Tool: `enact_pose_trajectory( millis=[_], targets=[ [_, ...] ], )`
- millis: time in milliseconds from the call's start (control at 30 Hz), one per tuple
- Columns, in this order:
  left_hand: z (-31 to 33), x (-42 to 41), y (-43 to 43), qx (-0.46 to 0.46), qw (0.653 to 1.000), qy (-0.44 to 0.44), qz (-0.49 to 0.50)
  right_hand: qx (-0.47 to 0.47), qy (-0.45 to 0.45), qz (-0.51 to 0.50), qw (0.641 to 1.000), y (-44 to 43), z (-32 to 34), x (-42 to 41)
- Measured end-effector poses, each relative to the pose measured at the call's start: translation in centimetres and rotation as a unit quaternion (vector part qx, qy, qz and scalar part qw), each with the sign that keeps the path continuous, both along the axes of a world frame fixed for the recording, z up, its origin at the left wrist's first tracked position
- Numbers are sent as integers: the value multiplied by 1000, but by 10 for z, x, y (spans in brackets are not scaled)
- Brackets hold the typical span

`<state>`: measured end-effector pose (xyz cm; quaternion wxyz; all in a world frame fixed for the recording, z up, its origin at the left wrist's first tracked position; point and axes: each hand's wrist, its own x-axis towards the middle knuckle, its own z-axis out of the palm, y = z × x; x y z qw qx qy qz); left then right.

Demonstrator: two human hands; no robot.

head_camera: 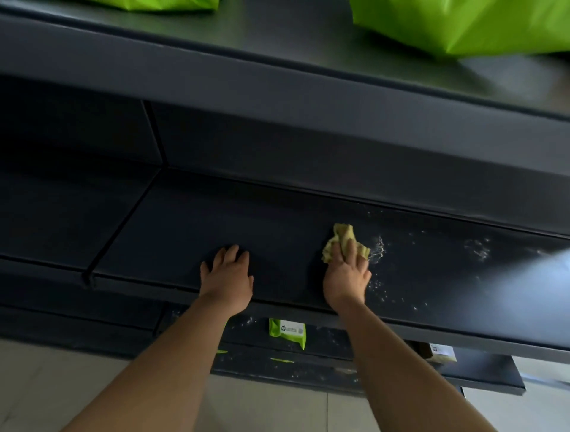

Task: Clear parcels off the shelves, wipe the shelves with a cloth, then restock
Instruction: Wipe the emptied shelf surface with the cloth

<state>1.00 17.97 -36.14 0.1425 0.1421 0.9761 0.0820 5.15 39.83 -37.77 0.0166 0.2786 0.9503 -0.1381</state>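
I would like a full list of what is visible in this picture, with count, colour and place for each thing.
shelves: several, dark grey, across the view
large parcels: two, bright green, top shelf
small parcel: one, green, white label, lower shelf
box: one, brown, lower right
cloth: one, yellow-green, middle shelf
specks: many, white, middle and lower shelves
floor: light tiles, below
left hand: flat on middle shelf
right hand: presses the cloth

Crumpled yellow-green cloth (345, 242) on dark middle shelf (216, 222), pressed under right hand (347, 277); white specks just right of it. Big green parcel (462, 24) and second green parcel (160, 3) on upper shelf (277, 37). Small green parcel (288, 331), white label, on lower shelf (327, 340).
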Motion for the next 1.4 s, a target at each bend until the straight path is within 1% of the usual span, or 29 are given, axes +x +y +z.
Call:
enact_pose_trajectory(
  millis=[100,167,233,300,400,467,500,633,700,767,833,900,1033,1100,1233,1400],
  targets=[
    [2,10,-1,1,1000,-2,2,-11,-23,-58,998,25,8,22],
    [2,15,-5,7,1000,4,9,-4,-11,-58,998,24,13,30],
    [3,20,-10,18,1000,12,17,10,26,8,1000,1,15,33],
    [3,24,-16,23,999,16,23,6,40,86,996,-35,12,31],
    [5,28,-26,23,999,11,22,-6,23,161,987,-80,4,28],
    [7,30,-33,30,999,6,14,17,6,171,985,-83,-2,31],
    [7,30,-35,35,999,4,9,25,4,156,987,-76,-4,35],
    [11,27,-54,45,999,-3,-17,38,6,39,998,-43,-1,55],
    [12,24,-67,45,999,-5,-21,20,-10,-8,1000,-38,4,57],
    [14,21,-83,42,999,-8,-21,-10,-25,-28,999,-46,8,51],
    [15,16,-100,37,999,-14,-13,-35,-26,-6,999,-66,9,42],
    [16,10,-118,36,999,-21,-5,-46,-13,40,998,-94,7,34],
    [15,1,-157,29,999,-19,17,-35,1,126,991,-148,2,15],
    [13,-2,-172,26,999,-20,22,-31,2,171,985,-173,3,2],
    [13,-6,-184,10,1000,-29,1,-40,-3,252,967,-222,4,-16],
    [15,-5,-176,2,999,-41,-4,-23,15,268,963,-221,-1,-13]
  ],
)
